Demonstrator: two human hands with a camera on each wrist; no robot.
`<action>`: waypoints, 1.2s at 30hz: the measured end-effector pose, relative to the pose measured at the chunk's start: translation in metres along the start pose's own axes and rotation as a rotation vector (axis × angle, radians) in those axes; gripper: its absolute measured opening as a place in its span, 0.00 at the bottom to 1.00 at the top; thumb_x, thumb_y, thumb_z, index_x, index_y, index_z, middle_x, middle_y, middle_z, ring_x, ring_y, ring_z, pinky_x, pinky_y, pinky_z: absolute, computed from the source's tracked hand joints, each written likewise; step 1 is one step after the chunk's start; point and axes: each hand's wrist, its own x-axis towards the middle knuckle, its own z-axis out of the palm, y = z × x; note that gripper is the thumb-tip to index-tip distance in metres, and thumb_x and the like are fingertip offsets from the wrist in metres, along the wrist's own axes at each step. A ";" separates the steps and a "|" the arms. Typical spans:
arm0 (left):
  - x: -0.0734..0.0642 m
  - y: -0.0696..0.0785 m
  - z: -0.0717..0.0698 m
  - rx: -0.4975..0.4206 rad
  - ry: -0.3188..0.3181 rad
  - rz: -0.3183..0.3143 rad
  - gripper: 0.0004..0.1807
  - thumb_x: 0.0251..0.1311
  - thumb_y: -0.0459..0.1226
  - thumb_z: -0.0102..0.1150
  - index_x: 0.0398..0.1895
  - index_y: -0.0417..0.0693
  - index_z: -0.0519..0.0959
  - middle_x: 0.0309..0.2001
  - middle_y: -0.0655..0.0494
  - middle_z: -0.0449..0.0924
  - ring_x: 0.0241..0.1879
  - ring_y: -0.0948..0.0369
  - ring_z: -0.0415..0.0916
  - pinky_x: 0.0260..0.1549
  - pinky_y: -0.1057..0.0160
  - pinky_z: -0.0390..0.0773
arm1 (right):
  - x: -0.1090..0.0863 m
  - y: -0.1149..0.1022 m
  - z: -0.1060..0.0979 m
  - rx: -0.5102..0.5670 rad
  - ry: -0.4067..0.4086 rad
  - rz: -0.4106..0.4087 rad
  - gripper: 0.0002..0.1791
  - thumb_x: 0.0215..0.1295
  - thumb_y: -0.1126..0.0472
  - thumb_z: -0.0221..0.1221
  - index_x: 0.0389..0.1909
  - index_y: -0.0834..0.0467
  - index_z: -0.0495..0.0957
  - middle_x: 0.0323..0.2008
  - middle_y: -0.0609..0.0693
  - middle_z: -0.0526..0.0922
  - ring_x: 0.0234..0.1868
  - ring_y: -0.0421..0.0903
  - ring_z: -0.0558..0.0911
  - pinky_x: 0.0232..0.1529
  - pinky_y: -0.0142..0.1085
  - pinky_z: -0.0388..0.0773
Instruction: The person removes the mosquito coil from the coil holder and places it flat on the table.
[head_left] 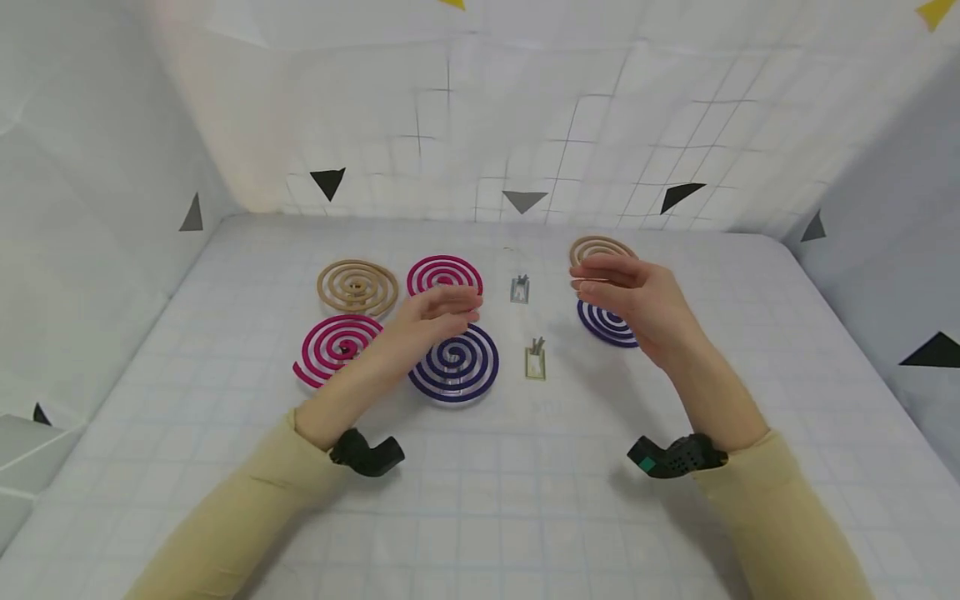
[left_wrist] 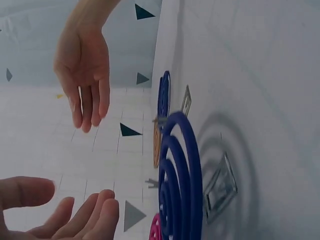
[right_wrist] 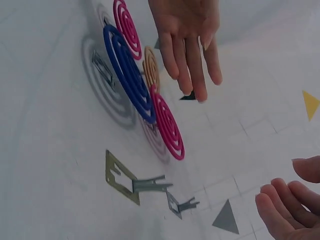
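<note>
My left hand [head_left: 435, 321] hovers over the left group of mosquito coils, its fingers relaxed and holding nothing. Beneath and around it are a blue coil [head_left: 454, 356], a pink coil [head_left: 444, 279] behind, and another pink coil [head_left: 345, 346] partly covered by the forearm. A tan coil [head_left: 357, 286] lies at the back left. My right hand [head_left: 641, 304], also bare with loose fingers, is held above a second blue coil [head_left: 611, 340] and a second tan coil [head_left: 600, 240], hiding part of both. In the wrist views the palms face each other, apart from the coils.
Two small metal coil stands, one silver [head_left: 514, 292] and one greenish-gold [head_left: 536, 375], stand bare between the groups, prongs upright. The left blue coil sits raised on a similar stand [left_wrist: 228, 170]. White walls with dark triangles enclose the white table [head_left: 480, 500] behind and at the sides.
</note>
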 end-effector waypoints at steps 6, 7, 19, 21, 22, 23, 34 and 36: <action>-0.014 0.000 -0.038 0.020 0.009 0.022 0.24 0.72 0.32 0.48 0.70 0.37 0.65 0.69 0.40 0.69 0.68 0.47 0.69 0.69 0.54 0.68 | -0.013 0.004 0.023 0.056 -0.042 -0.001 0.25 0.66 0.65 0.65 0.63 0.64 0.74 0.57 0.56 0.82 0.51 0.42 0.85 0.54 0.28 0.80; -0.016 0.002 -0.043 0.027 0.016 0.025 0.23 0.73 0.32 0.48 0.70 0.37 0.65 0.69 0.40 0.69 0.68 0.48 0.69 0.69 0.55 0.69 | -0.015 0.005 0.026 0.062 -0.051 0.004 0.25 0.66 0.65 0.65 0.63 0.64 0.73 0.58 0.57 0.81 0.51 0.42 0.85 0.55 0.28 0.80; -0.018 0.008 -0.080 0.063 -0.028 0.041 0.23 0.75 0.33 0.46 0.69 0.33 0.65 0.67 0.37 0.68 0.68 0.46 0.67 0.65 0.60 0.72 | -0.025 0.009 0.040 0.008 -0.084 0.008 0.27 0.67 0.62 0.64 0.66 0.62 0.71 0.61 0.56 0.79 0.54 0.42 0.84 0.58 0.28 0.78; -0.017 0.006 -0.082 0.061 -0.035 0.036 0.23 0.75 0.33 0.46 0.69 0.32 0.65 0.68 0.35 0.67 0.68 0.46 0.68 0.65 0.60 0.72 | -0.025 0.009 0.042 0.000 -0.090 0.015 0.28 0.68 0.61 0.64 0.67 0.62 0.71 0.63 0.59 0.77 0.55 0.42 0.84 0.59 0.28 0.77; -0.016 0.004 -0.083 0.056 -0.037 0.034 0.23 0.75 0.33 0.47 0.69 0.32 0.65 0.68 0.34 0.67 0.68 0.46 0.68 0.65 0.59 0.72 | -0.026 0.010 0.042 -0.006 -0.093 0.018 0.27 0.68 0.61 0.63 0.67 0.62 0.71 0.63 0.60 0.77 0.55 0.42 0.84 0.59 0.28 0.77; -0.016 0.003 -0.084 0.052 -0.039 0.032 0.23 0.75 0.34 0.47 0.69 0.32 0.65 0.68 0.34 0.66 0.67 0.47 0.69 0.65 0.59 0.72 | -0.026 0.010 0.043 -0.007 -0.097 0.021 0.27 0.68 0.61 0.63 0.67 0.61 0.71 0.64 0.60 0.76 0.55 0.41 0.84 0.59 0.28 0.77; -0.008 -0.010 -0.088 0.057 -0.081 -0.013 0.21 0.72 0.32 0.52 0.66 0.33 0.70 0.65 0.33 0.69 0.64 0.47 0.73 0.64 0.54 0.74 | -0.026 0.020 0.049 -0.009 -0.140 0.028 0.25 0.68 0.64 0.62 0.65 0.61 0.72 0.60 0.57 0.79 0.53 0.42 0.84 0.58 0.28 0.78; -0.008 -0.011 -0.088 0.074 -0.089 -0.021 0.22 0.72 0.31 0.52 0.66 0.33 0.70 0.65 0.33 0.70 0.64 0.46 0.73 0.64 0.53 0.74 | -0.026 0.022 0.051 -0.001 -0.152 0.036 0.24 0.68 0.64 0.62 0.65 0.61 0.73 0.62 0.61 0.77 0.54 0.42 0.84 0.58 0.28 0.78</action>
